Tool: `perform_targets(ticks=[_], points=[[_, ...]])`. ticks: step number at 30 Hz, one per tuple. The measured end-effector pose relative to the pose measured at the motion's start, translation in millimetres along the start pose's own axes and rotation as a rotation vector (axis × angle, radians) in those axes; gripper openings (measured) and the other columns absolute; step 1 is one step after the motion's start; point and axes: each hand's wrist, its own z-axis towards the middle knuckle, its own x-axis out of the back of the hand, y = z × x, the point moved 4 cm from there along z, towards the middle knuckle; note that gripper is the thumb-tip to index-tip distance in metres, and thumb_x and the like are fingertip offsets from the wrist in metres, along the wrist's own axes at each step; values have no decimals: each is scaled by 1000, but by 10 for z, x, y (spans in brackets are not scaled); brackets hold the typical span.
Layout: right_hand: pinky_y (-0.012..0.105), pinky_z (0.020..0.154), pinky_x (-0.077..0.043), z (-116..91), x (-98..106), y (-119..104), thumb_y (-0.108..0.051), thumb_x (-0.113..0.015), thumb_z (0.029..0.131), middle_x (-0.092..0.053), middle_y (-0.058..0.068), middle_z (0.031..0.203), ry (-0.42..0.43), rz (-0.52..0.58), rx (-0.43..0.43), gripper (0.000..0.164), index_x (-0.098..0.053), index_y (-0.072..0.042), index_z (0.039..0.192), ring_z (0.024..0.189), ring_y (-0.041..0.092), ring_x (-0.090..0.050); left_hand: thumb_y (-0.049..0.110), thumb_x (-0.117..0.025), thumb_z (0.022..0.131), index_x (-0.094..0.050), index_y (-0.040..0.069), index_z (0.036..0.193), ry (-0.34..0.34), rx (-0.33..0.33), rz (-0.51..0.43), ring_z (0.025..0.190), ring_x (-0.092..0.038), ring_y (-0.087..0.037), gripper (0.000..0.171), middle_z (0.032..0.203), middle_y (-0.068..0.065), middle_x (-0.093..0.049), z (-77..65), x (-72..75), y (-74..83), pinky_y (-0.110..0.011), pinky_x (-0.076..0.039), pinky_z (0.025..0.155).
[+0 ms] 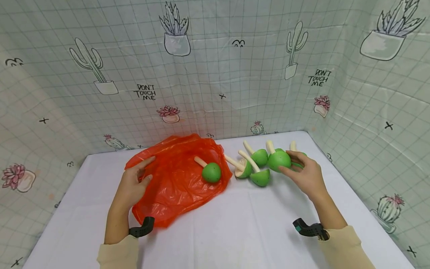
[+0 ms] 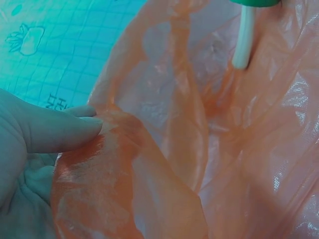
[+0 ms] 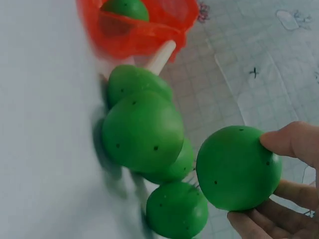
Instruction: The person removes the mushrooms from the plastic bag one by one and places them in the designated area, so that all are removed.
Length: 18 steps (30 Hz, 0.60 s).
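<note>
My left hand (image 1: 132, 186) is at the left side of a red plastic bag (image 1: 174, 201). Its edge is pinched between thumb (image 2: 65, 132) and fingers in the left wrist view. One toy mushroom with a green cap (image 1: 211, 172) and pale stem lies inside the bag, toward its right side. My right hand (image 1: 307, 173) grips another green-capped mushroom (image 1: 279, 161) by the cap, its stem pointing up and away. The right wrist view shows thumb and fingertips around that held cap (image 3: 239, 168).
Several more green-capped mushrooms, among them one at the front (image 1: 260, 178), lie on the white table (image 1: 228, 231) between the bag and my right hand. Another mushroom stem (image 1: 293, 145) shows behind that hand. A patterned cloth (image 1: 208, 74) walls in the back and sides.
</note>
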Motion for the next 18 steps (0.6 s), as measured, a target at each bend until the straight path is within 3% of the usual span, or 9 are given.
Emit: perform_targets(ticks=[7, 11, 18], points=[[12, 98, -50, -23, 33, 153, -8, -80, 94, -55, 28, 145, -74, 45, 18, 62, -52, 7, 148, 133, 44, -55, -7, -58, 103, -45, 7, 160, 2, -4, -3, 137, -52, -50, 61, 155, -25, -49, 13, -5, 31, -58, -50, 104], [14, 100, -49, -49, 39, 213, -8, -81, 93, -55, 28, 145, -98, 55, 30, 63, -53, 6, 148, 133, 42, -55, -7, -58, 103, -44, 7, 160, -2, 3, -5, 138, -51, -50, 61, 156, -25, -48, 11, -3, 32, -58, -50, 104], [16, 95, -54, -102, 30, 395, -6, -81, 93, -54, 28, 147, -154, 115, 3, 64, -52, 5, 149, 118, -2, -58, -6, -58, 103, -45, 7, 160, -6, 5, -5, 138, -50, -50, 60, 155, -25, -49, -11, -8, 15, -59, -49, 106]])
